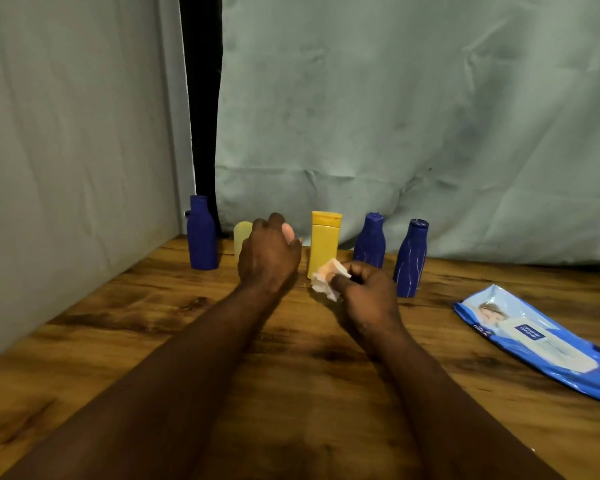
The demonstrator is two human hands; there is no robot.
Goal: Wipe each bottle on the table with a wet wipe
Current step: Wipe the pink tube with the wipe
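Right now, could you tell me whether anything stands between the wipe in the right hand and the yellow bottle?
Nothing visible does: the right hand holds the wet wipe directly before the yellow bottle, near its base.

You face a wood-grain bench [118, 358], creased pale-green cloth backdrop [395, 116], pale wall panel [66, 133] left, dark gap [203, 116] between.
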